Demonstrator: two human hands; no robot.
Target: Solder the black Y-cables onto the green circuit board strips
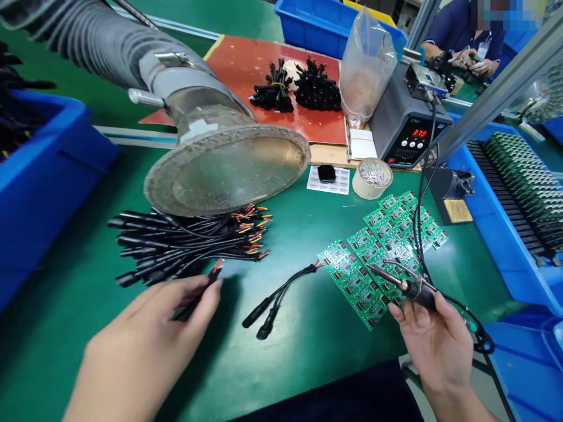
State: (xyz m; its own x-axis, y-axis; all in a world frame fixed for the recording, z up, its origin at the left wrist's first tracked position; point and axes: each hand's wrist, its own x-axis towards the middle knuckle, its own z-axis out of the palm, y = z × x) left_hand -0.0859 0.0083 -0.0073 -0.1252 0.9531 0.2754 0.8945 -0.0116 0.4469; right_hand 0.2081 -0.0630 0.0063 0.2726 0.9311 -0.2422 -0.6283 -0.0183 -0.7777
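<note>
Cable bundle (189,243) left of circuit boards (352,281), soldering station (407,126) behind

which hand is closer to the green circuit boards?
Right. The right hand sits at the near edge of the circuit boards, holding a soldering iron with its tip over them. The left hand is farther left, pinching a black cable by the cable pile.

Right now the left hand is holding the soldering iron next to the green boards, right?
Not quite. The head view shows the right hand holding the soldering iron next to the green boards. The left hand pinches a black cable.
</note>
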